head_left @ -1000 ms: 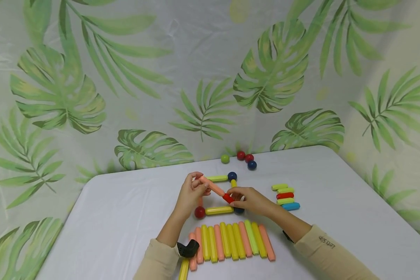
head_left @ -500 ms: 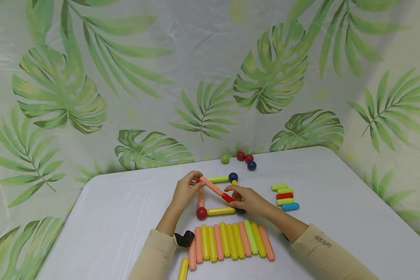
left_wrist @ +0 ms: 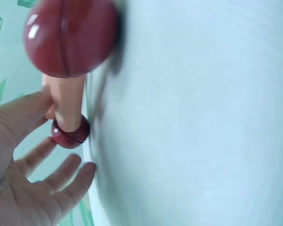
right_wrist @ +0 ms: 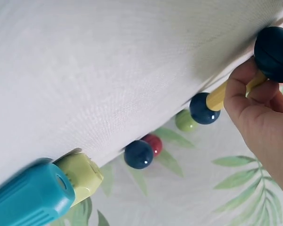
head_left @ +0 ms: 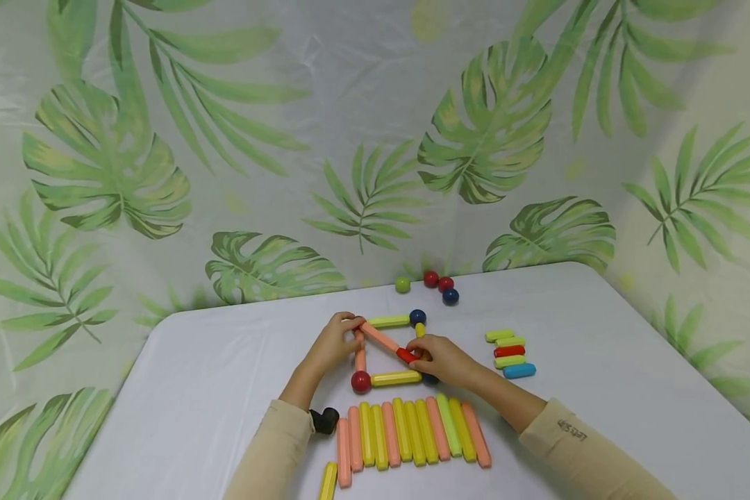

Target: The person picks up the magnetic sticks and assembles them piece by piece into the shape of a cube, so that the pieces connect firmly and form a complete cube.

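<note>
Lowered since a second ago, the left end of the pink rod now lies right at the far-left red ball; whether it is seated in it cannot be told. The left sleeve has shifted leftward.

Nearest on the white desk is a single yellow stick. Just beyond stands a side-by-side row of twelve sticks, pink, yellow and one green.

Past the row lies a four-sided frame. Its near edge is a yellow bar between the near-left red ball and a dark blue ball. Above it, the right hand pinches the short red stick that meets the pink rod's lower right end, so the two slant across the frame. The left hand pinches the rod's other end between thumb and index finger, the remaining fingers spread below. The frame's far edge is a lime bar, ending at another blue ball.

Well to the right lie five short sticks. Farthest are four loose balls, before a leaf-printed cloth.
</note>
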`<state>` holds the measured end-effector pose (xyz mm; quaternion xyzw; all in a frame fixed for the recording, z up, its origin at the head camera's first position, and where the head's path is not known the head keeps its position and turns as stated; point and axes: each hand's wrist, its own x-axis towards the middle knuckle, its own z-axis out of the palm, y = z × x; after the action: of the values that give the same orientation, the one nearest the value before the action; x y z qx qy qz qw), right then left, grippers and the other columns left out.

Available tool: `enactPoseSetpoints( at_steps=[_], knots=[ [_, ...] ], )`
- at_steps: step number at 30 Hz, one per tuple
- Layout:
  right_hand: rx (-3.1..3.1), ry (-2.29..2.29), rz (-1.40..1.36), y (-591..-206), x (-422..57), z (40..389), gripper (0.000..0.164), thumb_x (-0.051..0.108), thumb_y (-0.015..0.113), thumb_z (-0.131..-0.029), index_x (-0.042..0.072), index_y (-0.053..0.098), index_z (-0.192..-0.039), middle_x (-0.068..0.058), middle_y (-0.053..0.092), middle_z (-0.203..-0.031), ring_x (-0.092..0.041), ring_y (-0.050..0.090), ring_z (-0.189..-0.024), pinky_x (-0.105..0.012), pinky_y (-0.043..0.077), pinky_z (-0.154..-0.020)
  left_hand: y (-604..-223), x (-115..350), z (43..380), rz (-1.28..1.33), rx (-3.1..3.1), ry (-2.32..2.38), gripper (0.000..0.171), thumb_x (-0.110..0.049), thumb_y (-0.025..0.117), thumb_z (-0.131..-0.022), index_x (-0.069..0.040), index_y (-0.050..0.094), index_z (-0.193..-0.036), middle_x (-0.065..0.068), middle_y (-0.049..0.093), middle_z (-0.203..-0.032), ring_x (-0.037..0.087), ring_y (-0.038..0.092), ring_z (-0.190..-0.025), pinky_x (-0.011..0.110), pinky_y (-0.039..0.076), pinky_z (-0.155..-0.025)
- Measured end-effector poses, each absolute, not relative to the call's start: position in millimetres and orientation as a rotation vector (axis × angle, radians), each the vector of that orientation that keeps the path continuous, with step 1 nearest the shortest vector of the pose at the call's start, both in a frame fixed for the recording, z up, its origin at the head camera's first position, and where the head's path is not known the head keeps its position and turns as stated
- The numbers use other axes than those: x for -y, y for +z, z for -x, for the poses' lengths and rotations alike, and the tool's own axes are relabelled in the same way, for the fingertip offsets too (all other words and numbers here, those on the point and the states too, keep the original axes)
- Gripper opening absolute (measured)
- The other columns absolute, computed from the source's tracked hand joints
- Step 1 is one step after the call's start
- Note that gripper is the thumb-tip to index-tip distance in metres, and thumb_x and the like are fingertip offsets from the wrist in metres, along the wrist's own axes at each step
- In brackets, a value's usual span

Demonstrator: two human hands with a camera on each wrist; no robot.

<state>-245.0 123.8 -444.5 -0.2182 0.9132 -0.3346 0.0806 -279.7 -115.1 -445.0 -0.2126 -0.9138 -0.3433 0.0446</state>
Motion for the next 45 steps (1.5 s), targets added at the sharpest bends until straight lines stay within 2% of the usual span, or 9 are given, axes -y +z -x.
enactPoseSetpoints(
  at_steps=[6,14,19,25,32,34,38,41,45],
  knots=[
    [-2.74,-0.972,0.669,-445,-123,245,0.023,0.013,0.064,-0.083,0.005,0.062,-0.105,0.003,0.052,-0.08,-0.013,0.047,-0.07,-0.025,0.043,-0.062,-451,117,280,0.664,2.829,-1.064,0.044,-0.012,0.066,-0.082,-0.002,0.054,-0.123,0.019,0.039,-0.129,0.037,0.04,-0.116,0.046,0.033,-0.095],
    [-2.752,-0.968,0.722,-446,-123,246,0.023,0.011,0.064,-0.084,0.003,0.062,-0.105,0.001,0.053,-0.082,-0.013,0.046,-0.07,-0.025,0.043,-0.063,-456,117,282,0.695,2.866,-0.98,0.046,-0.015,0.06,-0.085,-0.004,0.048,-0.129,0.019,0.034,-0.131,0.038,0.042,-0.114,0.046,0.035,-0.093],
    [-2.761,-0.965,0.733,-448,-124,246,0.024,0.011,0.064,-0.084,0.003,0.062,-0.106,0.001,0.054,-0.083,-0.012,0.047,-0.07,-0.024,0.043,-0.062,-457,117,282,0.692,2.872,-0.999,0.044,-0.014,0.059,-0.086,-0.009,0.05,-0.128,0.019,0.034,-0.132,0.036,0.043,-0.113,0.047,0.036,-0.092],
    [-2.777,-0.952,0.752,-447,-123,244,0.024,0.011,0.064,-0.084,0.002,0.062,-0.106,0.001,0.054,-0.084,-0.012,0.047,-0.071,-0.025,0.044,-0.064,-457,116,282,0.699,2.879,-1.005,0.041,-0.012,0.058,-0.086,-0.007,0.052,-0.126,0.019,0.033,-0.132,0.035,0.044,-0.11,0.046,0.037,-0.091],
    [-2.776,-1.036,0.71,-444,-131,245,0.034,0.017,0.065,-0.083,0.004,0.057,-0.113,-0.006,0.048,-0.104,-0.014,0.045,-0.073,-0.026,0.043,-0.064,-458,116,283,0.558,2.913,-1.176,0.063,-0.016,0.06,-0.085,-0.004,0.03,-0.139,0.019,0.032,-0.135,0.024,0.05,-0.099,0.038,0.042,-0.084],
    [-2.78,-1.073,0.653,-444,-134,248,0.04,0.017,0.066,-0.082,0.003,0.053,-0.118,-0.009,0.045,-0.112,-0.014,0.046,-0.073,-0.025,0.044,-0.063,-459,116,283,0.537,2.925,-1.216,0.063,-0.016,0.06,-0.085,0.0,0.029,-0.138,0.02,0.033,-0.134,0.025,0.05,-0.098,0.038,0.044,-0.082],
    [-2.766,-1.072,0.558,-443,-141,256,0.05,0.013,0.067,-0.081,0.002,0.048,-0.125,-0.014,0.042,-0.123,-0.016,0.05,-0.078,-0.027,0.047,-0.069,-456,116,282,0.521,2.936,-1.271,0.063,-0.016,0.062,-0.084,0.002,0.032,-0.136,0.021,0.034,-0.134,0.03,0.044,-0.111,0.042,0.038,-0.091],
    [-2.727,-1.052,0.509,-443,-144,262,0.051,0.012,0.066,-0.082,0.003,0.046,-0.128,-0.016,0.041,-0.126,-0.018,0.052,-0.085,-0.03,0.048,-0.075,-453,116,281,0.509,2.945,-1.3,0.067,-0.017,0.065,-0.082,0.001,0.031,-0.137,0.021,0.032,-0.135,0.029,0.037,-0.118,0.042,0.032,-0.096],
    [-2.704,-1.039,0.511,-442,-143,269,0.051,0.011,0.066,-0.082,0.004,0.046,-0.129,-0.017,0.041,-0.127,-0.02,0.053,-0.087,-0.033,0.048,-0.078,-451,117,281,0.483,2.951,-1.336,0.07,-0.016,0.066,-0.08,0.001,0.03,-0.137,0.021,0.03,-0.136,0.029,0.036,-0.118,0.042,0.031,-0.097]
  ],
)
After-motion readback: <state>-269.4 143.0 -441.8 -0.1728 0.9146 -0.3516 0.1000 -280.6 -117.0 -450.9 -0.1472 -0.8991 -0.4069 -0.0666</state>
